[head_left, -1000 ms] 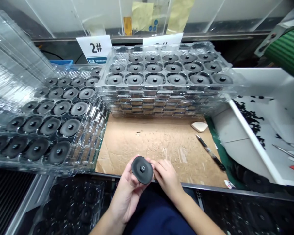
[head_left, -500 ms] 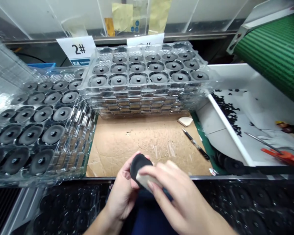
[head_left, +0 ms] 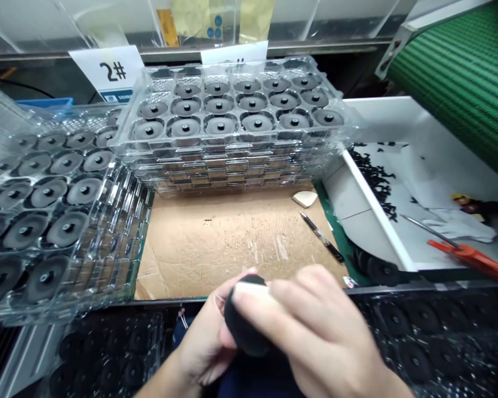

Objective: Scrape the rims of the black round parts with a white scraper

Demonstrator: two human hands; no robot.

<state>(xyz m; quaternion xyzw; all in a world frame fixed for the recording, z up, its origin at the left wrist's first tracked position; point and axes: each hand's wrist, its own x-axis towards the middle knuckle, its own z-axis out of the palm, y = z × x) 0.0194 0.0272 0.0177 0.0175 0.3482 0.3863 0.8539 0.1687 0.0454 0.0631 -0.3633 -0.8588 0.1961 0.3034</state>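
Observation:
Near the front edge of the cardboard mat (head_left: 191, 243), my left hand (head_left: 205, 337) grips a black round disc (head_left: 243, 326) by its side. The disc is tilted, its broad face turned up. My right hand (head_left: 319, 326) pinches a whitish sponge wedge (head_left: 251, 288) against the disc's upper part. Its fingers cover much of the sponge and the disc's right side; both are slightly blurred. A second whitish wedge (head_left: 305, 198) lies on the mat's far right, with a black pen (head_left: 321, 236) below it.
Stacked clear plastic trays (head_left: 236, 141) with grey-black discs stand behind the mat. More such trays (head_left: 77, 243) rise at left. To the right, a white bin (head_left: 377, 215) holds small black parts, a glove (head_left: 460, 226) and a red-handled screwdriver (head_left: 473, 257). Green rolled material (head_left: 460, 72) overhangs it.
My right hand has moved the sponge wedge up to the disc's top portion. The disc has tipped in my left hand and sits slightly lower. The whole view has shifted a little.

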